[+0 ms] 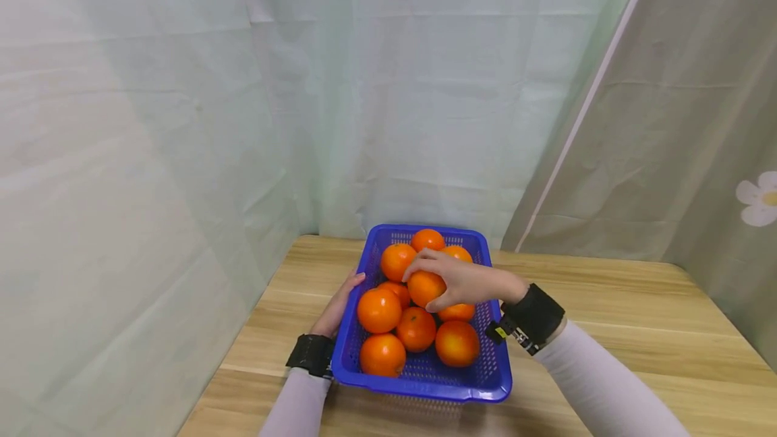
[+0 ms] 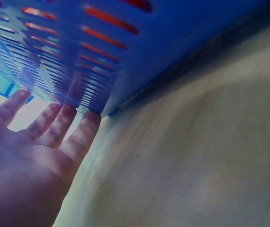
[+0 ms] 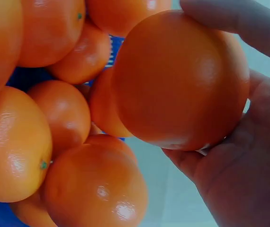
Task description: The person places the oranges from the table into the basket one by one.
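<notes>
A blue plastic basket (image 1: 419,390) with slotted walls holds several oranges, among them one at the front left (image 1: 382,355) and one at the front right (image 1: 457,343). My right hand (image 1: 452,276) is over the basket and grips an orange (image 3: 180,80) between thumb and fingers, above the other fruit. At the basket's left side, my left hand (image 1: 335,305) touches the outer wall. Its fingers (image 2: 80,137) look extended in the left wrist view, their tips against the slotted wall (image 2: 54,61). Orange colour shows through the slots.
The basket stands on a wood-grain table (image 1: 607,315). Pale curtains (image 1: 425,100) hang behind the table and along its left side. A grey-brown curtain (image 1: 655,140) with a white flower (image 1: 759,199) hangs at the right. Black bands (image 1: 534,315) wrap both wrists.
</notes>
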`<state>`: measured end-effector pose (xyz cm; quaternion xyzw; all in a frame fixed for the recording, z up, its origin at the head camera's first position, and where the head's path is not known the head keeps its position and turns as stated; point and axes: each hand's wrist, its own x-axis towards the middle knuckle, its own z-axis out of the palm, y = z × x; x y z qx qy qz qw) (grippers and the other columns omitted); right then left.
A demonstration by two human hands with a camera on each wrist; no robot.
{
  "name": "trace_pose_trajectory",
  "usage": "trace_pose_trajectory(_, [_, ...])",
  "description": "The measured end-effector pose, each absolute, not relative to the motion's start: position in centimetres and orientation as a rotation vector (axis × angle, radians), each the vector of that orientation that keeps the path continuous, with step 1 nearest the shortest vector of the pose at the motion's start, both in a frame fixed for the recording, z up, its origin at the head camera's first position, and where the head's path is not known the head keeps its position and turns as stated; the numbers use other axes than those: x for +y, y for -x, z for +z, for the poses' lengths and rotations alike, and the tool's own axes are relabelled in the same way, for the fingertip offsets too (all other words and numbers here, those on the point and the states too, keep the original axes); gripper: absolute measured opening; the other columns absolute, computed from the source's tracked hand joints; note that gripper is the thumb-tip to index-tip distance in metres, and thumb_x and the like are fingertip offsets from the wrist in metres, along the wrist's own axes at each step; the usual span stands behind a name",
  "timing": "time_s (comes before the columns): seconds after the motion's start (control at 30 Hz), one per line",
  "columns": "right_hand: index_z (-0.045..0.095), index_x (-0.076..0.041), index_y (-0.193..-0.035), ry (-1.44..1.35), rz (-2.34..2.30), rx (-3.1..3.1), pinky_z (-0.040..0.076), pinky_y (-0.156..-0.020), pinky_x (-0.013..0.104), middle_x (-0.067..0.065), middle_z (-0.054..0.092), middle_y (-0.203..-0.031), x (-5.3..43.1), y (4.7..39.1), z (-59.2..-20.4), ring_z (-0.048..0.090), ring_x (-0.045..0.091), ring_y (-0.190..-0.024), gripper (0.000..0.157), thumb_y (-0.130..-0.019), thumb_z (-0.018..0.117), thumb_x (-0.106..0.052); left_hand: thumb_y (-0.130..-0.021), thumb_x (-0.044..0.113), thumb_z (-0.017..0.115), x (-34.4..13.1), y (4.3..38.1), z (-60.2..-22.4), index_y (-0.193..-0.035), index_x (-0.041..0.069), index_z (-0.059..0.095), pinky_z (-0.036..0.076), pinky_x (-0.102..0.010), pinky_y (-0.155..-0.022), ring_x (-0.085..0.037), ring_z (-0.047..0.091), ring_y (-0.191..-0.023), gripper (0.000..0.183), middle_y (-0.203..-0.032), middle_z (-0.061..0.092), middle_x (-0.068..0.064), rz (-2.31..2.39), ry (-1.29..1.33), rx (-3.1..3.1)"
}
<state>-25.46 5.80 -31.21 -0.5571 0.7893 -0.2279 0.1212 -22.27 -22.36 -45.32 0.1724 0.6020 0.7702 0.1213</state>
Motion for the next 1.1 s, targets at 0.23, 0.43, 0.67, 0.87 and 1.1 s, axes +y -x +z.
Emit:
trace_pose_trajectory(0.23, [0.054, -0.022, -0.127, 1.586, -0.540, 2.327, 0.042, -0.098, 0.039, -0.005, 0.048, -0.129, 5.5, 25.4, -32.1, 0.044, 0.016, -0.115, 0.049, -0.083, 0.074, -0.021, -0.106, 0.040, 0.021, -22.1, 22.2, -45.1, -0.154, 0.031, -0.001, 0.014, -0.054, -0.115, -0.030, 0.013, -0.143, 0.054, -0.161, 0.004, -0.008, 2.258, -0.461, 1.760])
trace_pose_trajectory(0.43, [0.053, -0.024, -0.128, 1.552, -0.481, 2.352, 0.043, -0.099, 0.041, -0.002, 0.046, -0.133, 5.4, 25.5, -32.7, 0.042, 0.019, -0.119, 0.049, -0.084, 0.074, -0.021, -0.105, 0.042, 0.021, -22.1, 22.4, -44.8, -0.154, 0.033, 0.001, 0.017, -0.054, -0.114, -0.030, 0.015, -0.142, 0.053, -0.160, 0.006, -0.008, 2.245, -0.454, 1.769])
trace_pose_trajectory(0.67, [0.052, -0.026, -0.129, 1.528, -0.415, 2.411, 0.045, -0.098, 0.040, -0.002, 0.044, -0.135, 5.4, 25.7, -33.5, 0.041, 0.018, -0.121, 0.049, -0.084, 0.074, -0.023, -0.106, 0.039, 0.020, -22.1, 22.5, -45.0, -0.154, 0.031, -0.001, 0.014, -0.054, -0.115, -0.031, 0.012, -0.143, 0.054, -0.161, 0.004, -0.009, 2.258, -0.462, 1.759])
trace_pose_trajectory(0.87, [0.052, -0.023, -0.132, 1.524, -0.386, 2.448, 0.047, -0.096, 0.038, 0.001, 0.042, -0.135, 5.5, 25.5, -33.4, 0.042, 0.019, -0.118, 0.051, -0.085, 0.072, -0.018, -0.106, 0.037, 0.019, -21.8, 22.4, -45.0, -0.154, 0.029, -0.002, 0.013, -0.054, -0.115, -0.033, 0.009, -0.144, 0.053, -0.161, 0.003, -0.010, 2.272, -0.479, 1.738])
trace_pose_trajectory(1.1, [0.052, -0.019, -0.131, 1.551, -0.469, 2.455, 0.046, -0.097, 0.039, 0.001, 0.043, -0.133, 5.9, 25.4, -33.0, 0.041, 0.019, -0.119, 0.050, -0.086, 0.071, -0.015, -0.106, 0.036, 0.019, -21.6, 22.4, -44.9, -0.154, 0.029, -0.001, 0.012, -0.053, -0.115, -0.034, 0.007, -0.144, 0.053, -0.160, 0.005, -0.009, 2.280, -0.500, 1.733])
